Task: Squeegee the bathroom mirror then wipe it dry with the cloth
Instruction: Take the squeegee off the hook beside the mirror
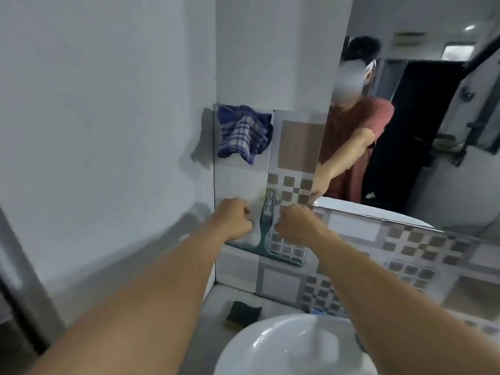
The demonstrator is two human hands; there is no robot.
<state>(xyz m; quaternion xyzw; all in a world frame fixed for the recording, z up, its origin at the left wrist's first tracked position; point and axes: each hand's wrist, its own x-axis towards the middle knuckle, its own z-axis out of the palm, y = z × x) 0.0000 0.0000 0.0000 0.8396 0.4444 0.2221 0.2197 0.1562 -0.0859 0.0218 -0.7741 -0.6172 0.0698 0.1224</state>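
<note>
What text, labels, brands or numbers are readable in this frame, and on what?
None: no text can be read anywhere in this view.
squeegee: any mark on its handle is too blurred to read.
cloth: checked pattern only, no label showing.
wall tiles: square patterns, no lettering.

Ref squeegee (264, 239) on wall (238, 180): cloth (243, 133) up-left, mirror (411, 136) up-right, sponge (243, 313) below on ledge (216, 301), basin (270, 347) below that, nearer. Left hand (232, 221) just left, right hand (295, 226) just right.
</note>
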